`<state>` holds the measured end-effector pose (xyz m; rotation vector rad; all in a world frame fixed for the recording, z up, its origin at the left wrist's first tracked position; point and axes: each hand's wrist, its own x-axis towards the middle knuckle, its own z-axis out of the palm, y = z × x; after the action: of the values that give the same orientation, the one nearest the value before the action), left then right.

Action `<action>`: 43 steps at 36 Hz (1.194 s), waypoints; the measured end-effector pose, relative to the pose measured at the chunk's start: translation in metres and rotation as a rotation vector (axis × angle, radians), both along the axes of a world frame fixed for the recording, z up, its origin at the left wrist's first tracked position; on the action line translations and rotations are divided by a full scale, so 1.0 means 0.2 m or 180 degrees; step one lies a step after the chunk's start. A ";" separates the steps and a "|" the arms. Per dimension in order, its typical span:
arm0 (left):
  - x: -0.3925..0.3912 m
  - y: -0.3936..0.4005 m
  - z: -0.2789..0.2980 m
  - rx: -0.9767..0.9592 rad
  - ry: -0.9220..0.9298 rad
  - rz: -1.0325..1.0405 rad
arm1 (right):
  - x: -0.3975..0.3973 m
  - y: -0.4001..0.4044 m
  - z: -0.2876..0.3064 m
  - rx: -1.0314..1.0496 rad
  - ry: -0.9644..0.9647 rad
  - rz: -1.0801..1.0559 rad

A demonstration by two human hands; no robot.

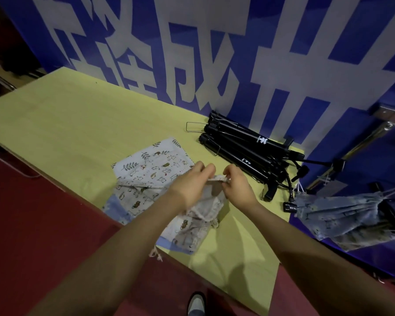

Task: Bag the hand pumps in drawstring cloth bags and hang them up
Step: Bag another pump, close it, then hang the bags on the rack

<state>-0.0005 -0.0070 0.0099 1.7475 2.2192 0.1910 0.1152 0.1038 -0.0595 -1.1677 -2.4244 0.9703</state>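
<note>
1. We're looking down at a yellow-green table that runs from the upper left to the lower middle of the frame; a blue banner with big white characters stands right behind it.
2. Our left hand and right hand meet in the middle of the frame; both pinch the top hem of one drawstring cloth bag, fingers curled on the fabric, with the mouth stretched between them.
3. That bag hangs down from our fingers over a loose pile of printed cloth bags; the pile lies flat on the table, centre-left, with leaf and little animal prints; frayed cord ends stick out at the table's near edge.
4. The hand pumps are a stack of black tubes lying on the table right of centre, up against the banner; black hoses and foot pieces trail off toward the right.
5. At the right edge, bagged bundles in bluish cloth hang by their strings from a metal rail; can't tell what's inside them.
6. A shoe shows at the bottom on the red floor.
</note>
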 end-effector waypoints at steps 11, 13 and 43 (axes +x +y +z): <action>-0.07 -0.03 -0.05 -0.0552 0.0621 -0.0519 | -0.01 -0.05 0.00 -0.0175 -0.0062 0.0259; -0.08 -0.02 -0.09 -0.0476 0.0410 -0.0429 | -0.01 -0.07 -0.01 -0.0225 -0.0069 0.0204; -0.10 0.29 -0.21 0.0247 -0.1013 0.0225 | 0.05 0.22 -0.25 0.0086 -0.1632 -0.0491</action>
<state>-0.0196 0.0518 -0.0328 1.5511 2.0647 0.5384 0.1251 0.1475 -0.1102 -1.7384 -2.6499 0.6464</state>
